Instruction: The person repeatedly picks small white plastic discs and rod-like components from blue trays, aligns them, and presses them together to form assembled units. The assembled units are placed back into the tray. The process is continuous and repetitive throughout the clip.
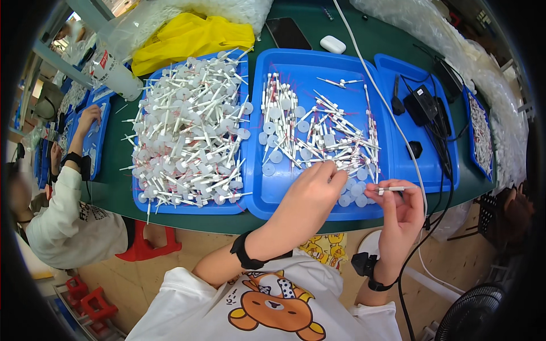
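Crosswise, nine to three o'clock, a slim white stick (398, 188) is pinched by the right hand (402, 217), at three o'clock from the left hand (313, 190), whose fingertips bunch together, contents unclear.

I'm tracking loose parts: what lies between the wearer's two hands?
In the head view, translucent discs lie in the middle blue tray between left hand and right hand.
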`<state>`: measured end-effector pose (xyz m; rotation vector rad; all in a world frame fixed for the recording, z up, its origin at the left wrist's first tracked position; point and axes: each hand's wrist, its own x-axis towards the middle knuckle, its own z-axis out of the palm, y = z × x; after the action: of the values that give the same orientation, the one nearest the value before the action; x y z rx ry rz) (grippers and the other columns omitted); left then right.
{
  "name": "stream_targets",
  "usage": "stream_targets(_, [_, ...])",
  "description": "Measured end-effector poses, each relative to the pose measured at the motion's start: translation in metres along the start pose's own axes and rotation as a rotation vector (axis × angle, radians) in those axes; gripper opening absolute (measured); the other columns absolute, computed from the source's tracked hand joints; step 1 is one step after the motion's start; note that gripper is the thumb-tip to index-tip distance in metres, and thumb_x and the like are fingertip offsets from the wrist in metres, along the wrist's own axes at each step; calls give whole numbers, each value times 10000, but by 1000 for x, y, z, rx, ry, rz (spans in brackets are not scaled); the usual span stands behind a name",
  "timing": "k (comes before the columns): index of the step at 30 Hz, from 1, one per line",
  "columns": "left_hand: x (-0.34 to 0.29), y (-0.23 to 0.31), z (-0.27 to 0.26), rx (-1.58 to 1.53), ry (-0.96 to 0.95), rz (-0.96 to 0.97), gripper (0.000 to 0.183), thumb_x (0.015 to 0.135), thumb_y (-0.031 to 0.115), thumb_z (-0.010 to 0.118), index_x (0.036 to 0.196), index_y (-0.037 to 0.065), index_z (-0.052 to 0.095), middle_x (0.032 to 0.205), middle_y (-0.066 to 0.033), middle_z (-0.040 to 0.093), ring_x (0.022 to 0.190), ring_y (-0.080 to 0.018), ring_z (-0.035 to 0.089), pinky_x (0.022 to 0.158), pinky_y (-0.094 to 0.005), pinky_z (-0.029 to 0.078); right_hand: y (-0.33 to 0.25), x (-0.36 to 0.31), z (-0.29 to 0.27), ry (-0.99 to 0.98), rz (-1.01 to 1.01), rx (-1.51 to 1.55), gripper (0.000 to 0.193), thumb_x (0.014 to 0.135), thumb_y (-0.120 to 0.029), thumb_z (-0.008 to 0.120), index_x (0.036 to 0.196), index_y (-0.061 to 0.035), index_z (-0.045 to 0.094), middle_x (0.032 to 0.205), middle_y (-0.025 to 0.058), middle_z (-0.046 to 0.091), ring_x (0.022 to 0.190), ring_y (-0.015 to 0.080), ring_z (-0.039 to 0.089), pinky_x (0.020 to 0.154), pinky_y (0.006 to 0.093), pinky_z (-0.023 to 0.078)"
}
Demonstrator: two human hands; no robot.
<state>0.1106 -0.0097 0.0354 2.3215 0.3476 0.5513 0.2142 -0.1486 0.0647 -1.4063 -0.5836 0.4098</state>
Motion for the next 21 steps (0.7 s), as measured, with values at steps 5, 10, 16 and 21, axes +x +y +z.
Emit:
stream_targets(5, [-10, 13, -22, -312, -30, -154, 287, 804, 1, 737, 1060, 26, 611, 987, -104, 622, 855, -228, 639, 761, -318, 519, 1, -11, 8, -84, -77, 108, 216, 933, 125, 505, 1122, 22, 481, 1071, 176, 593, 953, 291, 694, 872, 420, 590])
stream_targets(10, [-19, 27, -40, -527, -60, -208, 295, 826, 20, 745, 1097, 29, 627, 979, -77, 620, 820, -156, 620, 747, -283, 514, -4, -17, 9, -153, -164, 84, 215, 926, 111, 535, 1111, 16, 482, 1054, 177, 589, 940, 297, 692, 898, 452, 581])
stream_targets(16, [-28, 23, -44, -575, -77, -207, 364, 810, 38, 781, 1147, 32, 642, 995, -70, 618, 838, -145, 617, 757, -285, 511, -16, -28, 20, -104, -172, 38, 166, 953, 38, 559, 1083, -5, 465, 989, 157, 551, 835, 277, 675, 797, 449, 605])
stream_targets(21, [-33, 18, -49, -610, -93, -173, 344, 802, 43, 792, 1122, 35, 668, 988, -63, 634, 846, -144, 612, 763, -278, 504, -15, -32, 20, -146, -189, 123, 206, 920, 106, 567, 1092, 20, 495, 1046, 187, 564, 902, 292, 689, 819, 430, 608])
